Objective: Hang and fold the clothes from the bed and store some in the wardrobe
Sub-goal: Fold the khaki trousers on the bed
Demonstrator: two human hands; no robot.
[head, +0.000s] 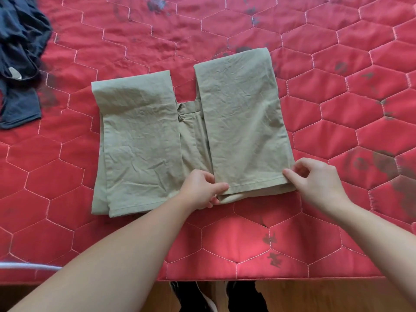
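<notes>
A pair of khaki-olive woven cotton trousers (pixel 191 136) lies flat on a red quilted bedspread with hexagonal stitching (pixel 337 91), near the middle of the bed and closer to its near edge than to its far edge. Both legs are folded up over the body of the garment, forming two side-by-side panels with a narrow gap between them; the waistband and fly show in that gap. The left panel sits slightly nearer the near edge than the right panel.

The left hand (pixel 201 190) grips the near-left corner of the right panel. Its thumb lies on top of the hem and its fingers are curled beneath the fabric layers, pinching them.

The right hand (pixel 315 179) holds the near-right corner of the same panel. The thumb and index finger pinch the hem edge; the remaining fingers are loosely curled above the bedspread.

A heap of dark navy knit clothing (pixel 20 64) lies crumpled at the far-left corner of the visible bedspread, well apart from the trousers.

Dark smudges mark the bedspread in several places. Past the near edge of the bed, a wooden floor (pixel 315 296) and dark shoes (pixel 216 298) are visible.
</notes>
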